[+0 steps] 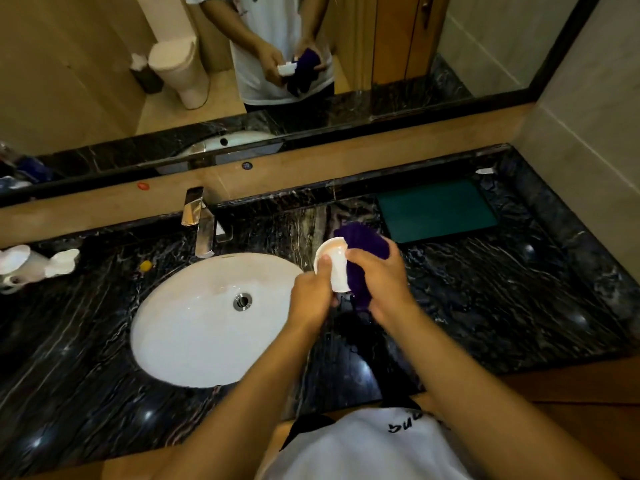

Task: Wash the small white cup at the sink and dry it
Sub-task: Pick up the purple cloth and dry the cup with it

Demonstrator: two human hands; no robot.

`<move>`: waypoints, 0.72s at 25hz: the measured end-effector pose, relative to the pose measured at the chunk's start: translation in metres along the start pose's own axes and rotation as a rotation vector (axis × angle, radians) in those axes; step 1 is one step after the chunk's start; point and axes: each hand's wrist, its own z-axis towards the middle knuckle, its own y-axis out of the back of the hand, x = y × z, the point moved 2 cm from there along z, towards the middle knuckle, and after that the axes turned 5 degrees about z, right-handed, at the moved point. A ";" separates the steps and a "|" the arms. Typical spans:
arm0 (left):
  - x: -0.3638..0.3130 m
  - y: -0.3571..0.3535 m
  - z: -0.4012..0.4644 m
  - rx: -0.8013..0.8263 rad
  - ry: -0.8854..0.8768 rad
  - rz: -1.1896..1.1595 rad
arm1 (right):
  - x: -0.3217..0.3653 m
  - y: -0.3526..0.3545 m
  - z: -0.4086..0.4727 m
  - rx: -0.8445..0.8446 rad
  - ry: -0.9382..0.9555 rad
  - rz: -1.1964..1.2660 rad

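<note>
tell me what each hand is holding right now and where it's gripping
The left hand holds the small white cup by its side wall, thumb near the rim. The right hand grips a bunched purple cloth pressed against the cup's side.

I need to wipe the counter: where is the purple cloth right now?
In the right hand, the purple cloth presses against the small white cup held by the left hand, just right of the sink.

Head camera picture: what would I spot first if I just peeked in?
First the two hands in the middle: the left hand holds a small white cup while the right hand presses a purple cloth against it. Next, the big white sink glowing to their left in the black marble counter.
</note>
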 end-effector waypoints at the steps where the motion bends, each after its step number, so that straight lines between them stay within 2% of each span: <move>1: -0.001 0.009 0.007 0.054 -0.070 0.130 | 0.009 0.006 0.007 0.098 -0.017 -0.090; 2: -0.004 0.016 0.011 0.051 -0.115 0.224 | 0.014 0.007 0.011 0.169 -0.025 -0.137; 3: -0.007 0.016 0.013 0.010 -0.139 0.246 | 0.014 0.004 0.009 0.169 -0.018 -0.127; 4: -0.012 0.012 0.012 -0.041 -0.126 0.193 | 0.012 -0.003 0.001 0.105 -0.001 -0.053; 6: -0.015 -0.008 -0.001 -0.168 0.024 -0.101 | -0.003 -0.021 -0.017 -0.091 -0.016 0.138; 7: -0.013 -0.014 -0.006 -0.210 0.105 -0.216 | -0.011 -0.026 -0.020 -0.147 -0.006 0.191; 8: -0.012 -0.012 -0.008 -0.200 0.135 -0.236 | -0.012 -0.025 -0.021 -0.152 0.011 0.182; 9: -0.011 -0.004 -0.005 -0.138 0.095 -0.160 | -0.005 -0.022 -0.016 -0.124 0.021 0.118; 11: -0.011 0.017 0.007 0.003 -0.119 0.138 | 0.019 -0.009 0.001 0.073 0.019 -0.095; 13: -0.017 0.032 0.014 -0.017 -0.247 0.374 | 0.032 -0.005 0.012 0.259 0.027 -0.228; 15: -0.020 0.025 0.013 -0.118 -0.241 0.289 | 0.026 -0.013 0.004 0.154 0.096 -0.132; 18: -0.011 -0.008 -0.004 -0.228 0.095 -0.085 | -0.012 -0.030 -0.020 -0.139 0.078 0.168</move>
